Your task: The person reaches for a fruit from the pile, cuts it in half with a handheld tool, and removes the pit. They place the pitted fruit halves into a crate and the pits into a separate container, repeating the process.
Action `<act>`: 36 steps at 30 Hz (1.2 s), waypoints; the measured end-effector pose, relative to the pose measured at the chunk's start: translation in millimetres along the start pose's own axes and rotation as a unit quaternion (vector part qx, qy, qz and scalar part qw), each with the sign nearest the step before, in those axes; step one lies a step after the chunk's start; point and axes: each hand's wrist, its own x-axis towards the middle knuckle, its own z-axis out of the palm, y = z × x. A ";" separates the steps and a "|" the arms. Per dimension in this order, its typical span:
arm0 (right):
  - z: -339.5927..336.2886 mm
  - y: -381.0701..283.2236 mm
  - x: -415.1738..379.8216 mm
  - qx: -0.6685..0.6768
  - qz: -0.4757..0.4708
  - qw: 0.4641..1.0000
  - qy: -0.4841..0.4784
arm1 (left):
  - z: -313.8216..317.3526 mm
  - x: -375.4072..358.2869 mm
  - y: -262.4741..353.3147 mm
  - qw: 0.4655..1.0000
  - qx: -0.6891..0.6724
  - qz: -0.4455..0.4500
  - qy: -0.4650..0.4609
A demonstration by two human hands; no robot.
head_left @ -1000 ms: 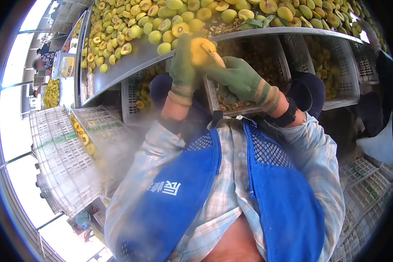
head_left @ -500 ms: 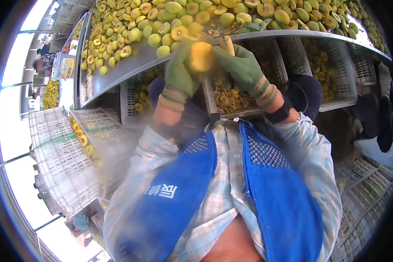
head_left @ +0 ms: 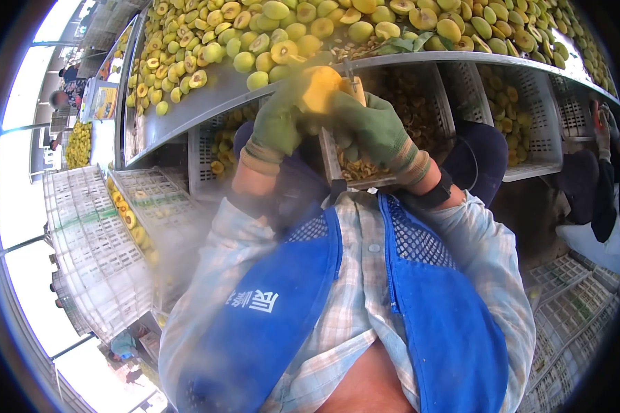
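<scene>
My left hand (head_left: 279, 124), in a green glove, is closed round a yellow stone fruit (head_left: 320, 88) with bare orange-yellow flesh showing. Right against that fruit, my right hand (head_left: 375, 131), gloved the same way, grips a small knife (head_left: 355, 91) by its pale yellow handle. The thin blade points up, away from me. Both hands are close together over the near edge of the metal table (head_left: 213, 93). Below them stands a crate (head_left: 332, 157) with fruit scraps and stones (head_left: 355, 167) in it.
Whole and halved green-yellow fruits (head_left: 282, 51) are heaped across the tabletop. Crates of fruit (head_left: 548, 134) stand under the table on the right. Stacked white crates (head_left: 93, 241) rise at my left. Another person's hand (head_left: 603, 134) shows at the far right.
My right hand has shifted slightly down and left, closer to the fruit, and the knife has tilted. The fruit has turned a little in my left hand. Another person's hand has moved at far right.
</scene>
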 end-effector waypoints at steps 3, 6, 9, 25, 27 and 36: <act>9.4 3.4 -5.5 -0.008 -0.009 1.000 0.002 | 9.3 2.3 -10.7 0.994 -0.034 0.056 0.083; 13.1 5.2 -9.5 -0.070 -0.019 0.997 -0.002 | 11.4 5.1 -13.9 0.991 0.003 0.122 0.059; 10.9 7.3 -9.9 -0.091 -0.016 0.996 -0.014 | 13.4 4.5 -15.1 0.994 -0.003 0.097 0.041; -1.9 8.6 -4.3 -0.317 -0.058 0.946 -0.039 | 17.9 13.5 -22.8 0.916 0.337 0.198 0.090; -5.3 9.1 -1.3 -0.377 -0.079 0.922 -0.038 | 17.5 14.7 -22.0 0.912 0.346 0.204 0.083; -11.9 0.5 -2.1 -0.579 -0.124 0.803 0.071 | 15.8 13.7 -22.7 0.885 0.425 0.169 0.088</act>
